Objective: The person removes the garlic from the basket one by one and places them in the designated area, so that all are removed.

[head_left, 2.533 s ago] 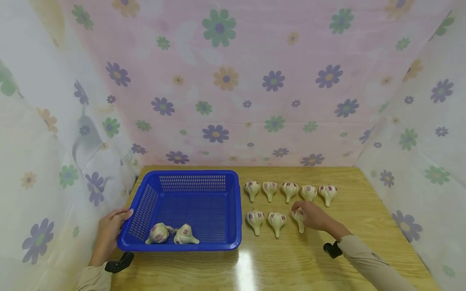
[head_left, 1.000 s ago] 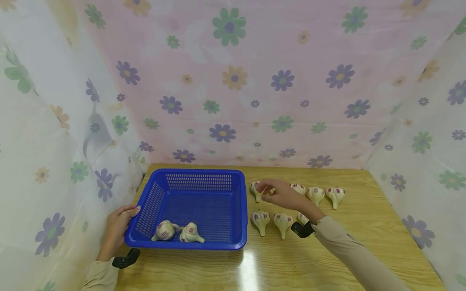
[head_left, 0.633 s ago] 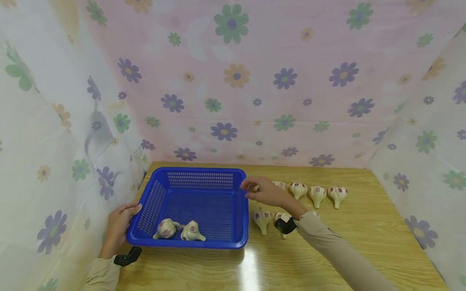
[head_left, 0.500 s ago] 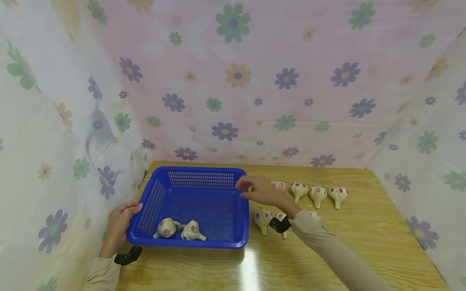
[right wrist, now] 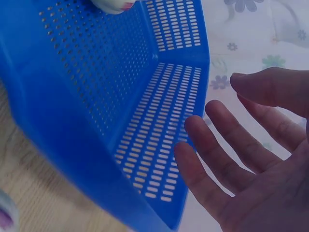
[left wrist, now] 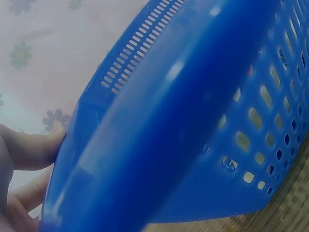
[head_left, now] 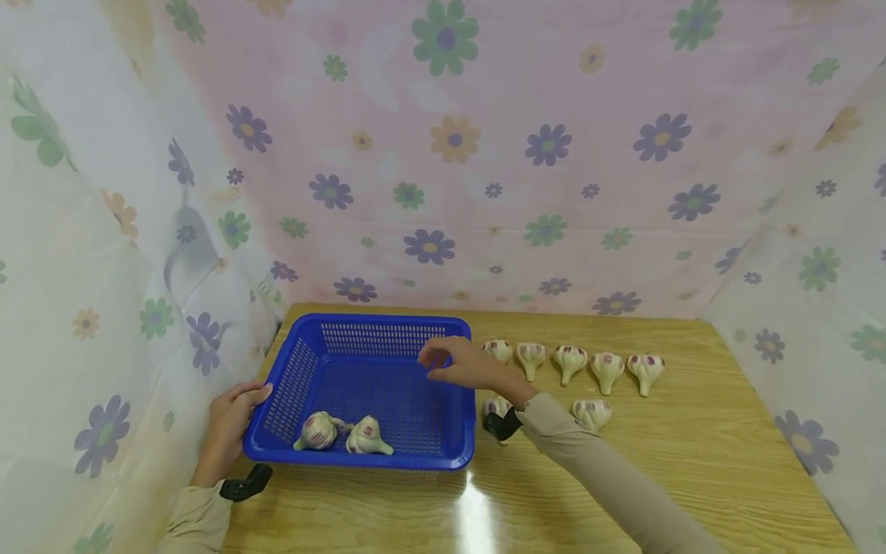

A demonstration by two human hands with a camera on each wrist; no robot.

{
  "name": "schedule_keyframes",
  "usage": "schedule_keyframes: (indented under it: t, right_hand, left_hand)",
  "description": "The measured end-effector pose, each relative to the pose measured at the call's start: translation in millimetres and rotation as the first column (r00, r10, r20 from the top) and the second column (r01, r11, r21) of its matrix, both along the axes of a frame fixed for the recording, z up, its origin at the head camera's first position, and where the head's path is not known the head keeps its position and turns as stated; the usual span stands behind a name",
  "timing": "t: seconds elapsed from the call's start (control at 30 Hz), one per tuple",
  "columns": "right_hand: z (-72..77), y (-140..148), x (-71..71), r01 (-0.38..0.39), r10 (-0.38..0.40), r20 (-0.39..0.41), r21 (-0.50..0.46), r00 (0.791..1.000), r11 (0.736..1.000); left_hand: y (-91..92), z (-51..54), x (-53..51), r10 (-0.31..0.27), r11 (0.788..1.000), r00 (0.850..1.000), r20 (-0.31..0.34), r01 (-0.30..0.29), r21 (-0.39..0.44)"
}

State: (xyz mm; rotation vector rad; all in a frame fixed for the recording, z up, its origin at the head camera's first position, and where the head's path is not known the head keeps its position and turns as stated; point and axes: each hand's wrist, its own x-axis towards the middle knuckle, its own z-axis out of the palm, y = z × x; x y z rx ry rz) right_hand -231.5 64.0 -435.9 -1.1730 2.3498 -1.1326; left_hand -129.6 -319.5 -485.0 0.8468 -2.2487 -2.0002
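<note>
My left hand [head_left: 230, 427] grips the left rim of a blue plastic basket [head_left: 360, 460], its thumb over the edge. Two white, purple-streaked garlic bulbs [head_left: 368, 436] lie inside near the front wall. Over the basket's right side hangs my right hand [head_left: 460, 363], fingers loosely bent. In the right wrist view that hand [right wrist: 260, 159] holds nothing, thumb apart from the fingers. More garlic bulbs stand on the table to the right: a back row of several, including one garlic bulb [head_left: 569, 364], and a front row ending at another garlic bulb [head_left: 591, 414], partly hidden by the right arm.
The wooden table [head_left: 692, 462] is enclosed by flower-patterned cloth [head_left: 498, 154] at the back and both sides. Black wrist-worn devices [head_left: 501, 423] sit on both wrists. A light reflection shows on the table in front of the basket.
My right hand has moved left from the front-row garlic bulbs, across the back row and over the basket's right rim. The left hand keeps its grip; the two bulbs inside have not moved.
</note>
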Motion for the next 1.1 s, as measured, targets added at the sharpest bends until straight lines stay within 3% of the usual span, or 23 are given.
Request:
schedule_keyframes:
  t: [0.53,1.1]
  right_hand:
    - [-6.1,-37.0,-2.0,-0.019,0.029,0.133,-0.075,0.991,0.997]
    - [-27.4,-77.8,-3.8,0.056,-0.057,0.225,0.011,0.973,0.998]
  left_hand:
    - [1.2,-0.8,0.9,0.007,1.000,1.000,-0.006,-0.007,-0.028]
    - [1.6,-0.4,0.2,0.006,1.000,1.000,-0.013,-0.006,-0.016]
